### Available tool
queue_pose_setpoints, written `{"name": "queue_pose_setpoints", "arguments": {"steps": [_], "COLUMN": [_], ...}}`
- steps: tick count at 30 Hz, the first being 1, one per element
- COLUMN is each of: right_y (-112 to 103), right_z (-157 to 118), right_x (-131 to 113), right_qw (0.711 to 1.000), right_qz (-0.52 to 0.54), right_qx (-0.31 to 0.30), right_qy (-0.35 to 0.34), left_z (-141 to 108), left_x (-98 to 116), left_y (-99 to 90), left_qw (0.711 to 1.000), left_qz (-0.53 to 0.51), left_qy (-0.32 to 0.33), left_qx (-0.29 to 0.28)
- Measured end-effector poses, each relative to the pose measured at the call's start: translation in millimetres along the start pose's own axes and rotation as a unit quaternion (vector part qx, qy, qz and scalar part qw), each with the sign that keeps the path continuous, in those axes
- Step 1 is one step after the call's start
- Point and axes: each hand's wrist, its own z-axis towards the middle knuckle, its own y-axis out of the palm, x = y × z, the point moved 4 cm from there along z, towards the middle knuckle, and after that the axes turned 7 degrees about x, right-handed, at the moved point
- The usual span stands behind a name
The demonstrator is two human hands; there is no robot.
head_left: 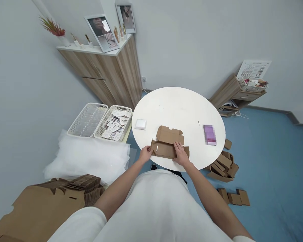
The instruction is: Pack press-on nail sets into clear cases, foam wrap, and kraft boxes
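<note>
A brown cardboard box [165, 150], partly folded with its lid panel spread away from me, lies at the near edge of the white round table [179, 104]. At its left end, my left hand [145, 154] is closed, fingers pinching the side flap. My right hand [180, 154] rests on the box's right part, fingers stretched out over the cardboard. A small white slit shows in the box's base. Left of it on the table sits a white square packet [140, 124]; to the right lies a purple packet [210, 134], its print blurred.
White baskets hold clear packaging [88, 119] and printed cards [116, 124] at the left. Below are clear plastic sheets [86, 154] and a large carton [47, 205] of flat cardboard. Folded boxes [223, 164] lie on the floor at right. A wooden cabinet [111, 74] stands behind.
</note>
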Motion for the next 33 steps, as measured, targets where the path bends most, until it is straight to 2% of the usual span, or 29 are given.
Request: {"name": "queue_pose_setpoints", "arguments": {"steps": [10,13,18,24,28,33], "right_y": [-2,-1,4,8,8,4], "right_z": [3,4,5,7,8,8], "right_x": [0,-6,-14,-9,-7,-9], "right_qw": [1.0,1.0,0.999,0.999,0.999,0.997], "right_qz": [-0.007,-0.017,-0.033,-0.037,-0.043,-0.059], "right_qx": [0.01,0.006,0.002,-0.005,-0.002,-0.017], "right_qy": [0.017,0.01,0.01,-0.011,-0.018,-0.049], "left_z": [-4,-6,-9,-11,-8,0], "left_x": [9,13,20,21,22,26], "left_y": [-6.6,-2.2,8.7,5.2,4.8,8.2], "left_qw": [0.999,0.999,0.999,0.997,0.997,0.989], "left_qz": [-0.045,-0.041,-0.002,0.021,0.042,0.129], "left_qy": [0.02,0.03,0.046,0.054,0.046,0.035], "left_qx": [0.011,-0.002,-0.013,-0.044,-0.045,-0.068]}}
